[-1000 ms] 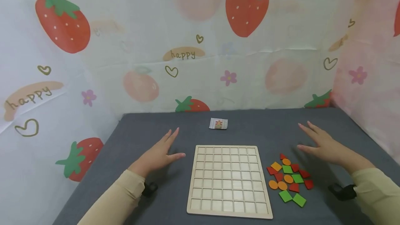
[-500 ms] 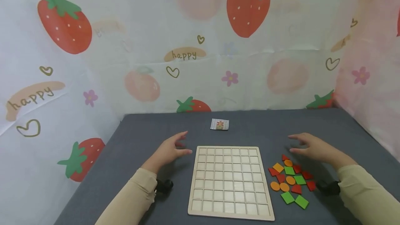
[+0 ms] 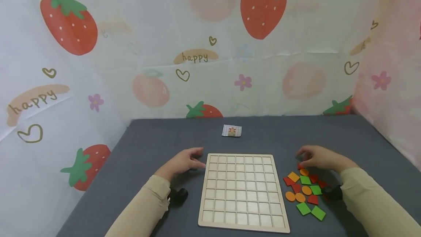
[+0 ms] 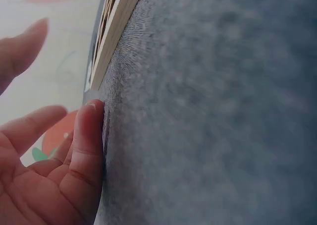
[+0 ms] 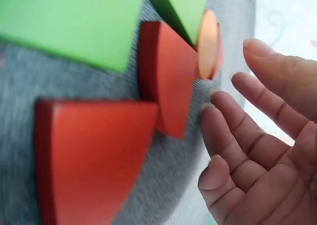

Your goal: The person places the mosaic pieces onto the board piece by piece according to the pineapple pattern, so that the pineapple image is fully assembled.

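My left hand (image 3: 180,162) is beside the upper left edge of a pale wooden grid board (image 3: 243,189), fingers loosely bent and thumb tip right at the rim. The left wrist view shows that hand's fingers (image 4: 86,136) low over the cloth with nothing between them. On the other side, my right hand (image 3: 323,158) hovers over the far end of a scatter of coloured pieces, its fingertips close to a red piece (image 3: 299,166). In the right wrist view its thumb and bent fingers (image 5: 228,116) are apart, near an orange round piece (image 5: 207,44); no piece is between them.
Green squares (image 3: 303,209), orange discs (image 3: 290,196), an orange square (image 3: 293,177) and several red pieces (image 3: 313,200) lie right of the board. A small printed card (image 3: 231,131) lies behind it on the dark grey tablecloth (image 3: 164,131). A strawberry-print curtain (image 3: 204,21) encloses the back and sides.
Both hands have come inward and down, the left to the board's edge, the right over the pieces. Their spread fingers have bent. The board, pieces and card lie as before.
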Tool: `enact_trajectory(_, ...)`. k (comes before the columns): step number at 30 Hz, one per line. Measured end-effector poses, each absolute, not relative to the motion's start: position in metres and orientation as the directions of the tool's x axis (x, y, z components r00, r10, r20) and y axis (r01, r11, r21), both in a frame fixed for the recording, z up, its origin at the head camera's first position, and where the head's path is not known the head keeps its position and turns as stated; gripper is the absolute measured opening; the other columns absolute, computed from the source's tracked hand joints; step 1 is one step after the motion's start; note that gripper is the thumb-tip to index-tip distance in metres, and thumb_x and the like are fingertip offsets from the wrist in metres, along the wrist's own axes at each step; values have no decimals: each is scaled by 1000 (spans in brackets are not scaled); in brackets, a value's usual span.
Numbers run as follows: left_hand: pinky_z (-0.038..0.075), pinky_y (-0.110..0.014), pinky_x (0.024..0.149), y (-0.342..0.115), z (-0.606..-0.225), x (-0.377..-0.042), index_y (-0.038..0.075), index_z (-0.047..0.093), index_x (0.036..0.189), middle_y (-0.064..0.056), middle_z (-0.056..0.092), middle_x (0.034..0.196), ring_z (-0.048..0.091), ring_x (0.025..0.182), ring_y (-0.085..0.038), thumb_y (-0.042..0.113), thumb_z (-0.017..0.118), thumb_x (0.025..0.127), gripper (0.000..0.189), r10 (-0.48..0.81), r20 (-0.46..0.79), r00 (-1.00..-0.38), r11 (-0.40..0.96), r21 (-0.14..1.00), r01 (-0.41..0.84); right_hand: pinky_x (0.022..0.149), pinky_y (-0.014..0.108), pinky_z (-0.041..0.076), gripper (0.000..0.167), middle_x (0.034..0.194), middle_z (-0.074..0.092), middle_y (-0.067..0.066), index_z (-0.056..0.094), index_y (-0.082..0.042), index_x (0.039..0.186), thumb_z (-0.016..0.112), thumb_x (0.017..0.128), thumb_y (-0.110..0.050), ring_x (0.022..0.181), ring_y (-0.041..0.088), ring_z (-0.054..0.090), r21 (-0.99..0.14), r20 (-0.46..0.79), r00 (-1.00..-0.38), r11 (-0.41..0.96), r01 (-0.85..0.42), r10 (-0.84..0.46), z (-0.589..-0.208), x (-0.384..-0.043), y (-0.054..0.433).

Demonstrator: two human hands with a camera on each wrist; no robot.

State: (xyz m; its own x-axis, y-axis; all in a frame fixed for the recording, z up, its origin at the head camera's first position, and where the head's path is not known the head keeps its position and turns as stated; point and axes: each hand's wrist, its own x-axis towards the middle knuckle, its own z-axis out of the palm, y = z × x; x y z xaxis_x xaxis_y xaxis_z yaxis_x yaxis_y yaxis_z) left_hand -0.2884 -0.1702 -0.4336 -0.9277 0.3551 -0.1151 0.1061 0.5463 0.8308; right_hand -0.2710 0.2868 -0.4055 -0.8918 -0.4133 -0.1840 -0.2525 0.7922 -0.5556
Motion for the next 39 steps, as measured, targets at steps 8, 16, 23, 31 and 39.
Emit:
enact_trajectory(8,47,-37,84,-160,-434,-293,6,41,138,-15,47,131,59,95,-17,21,73,78,71,391,-123,-912,577,805,138,58,32,38,22,71,49,3,55,-6,93,70,80,-17,63,18,46,-602,-193,-883,762,-238,-428,-417,-279,282)
enact_trajectory(16,45,-30,73,-153,-435,-295,7,55,128,-13,49,124,51,86,-15,19,75,76,57,405,-116,-907,646,738,194,57,31,40,15,73,53,2,56,-6,84,68,81,-13,64,18,48,-633,-236,-873,749,-195,-426,-418,-278,283)
enact_trajectory(23,42,-36,85,-150,-432,-292,9,57,126,-10,51,115,48,99,-21,25,75,75,56,395,-87,-915,687,689,231,59,32,42,14,74,56,2,56,-5,83,69,81,-12,65,18,49,-646,-252,-872,744,-170,-419,-416,-278,283)
enact_trajectory(31,42,-31,73,-147,-432,-294,6,57,125,-7,53,108,47,85,-16,14,75,75,53,384,-85,-920,708,666,234,59,31,41,15,74,53,4,52,-5,80,67,81,-7,67,19,49,-662,-270,-865,734,-153,-424,-415,-280,283)
enact_trajectory(39,40,-27,65,-150,-431,-293,7,53,128,-1,55,80,48,71,-14,12,75,75,58,404,-124,-906,679,704,207,58,32,40,15,74,53,3,53,-5,79,67,81,-9,66,18,48,-663,-273,-871,736,-137,-408,-413,-277,284)
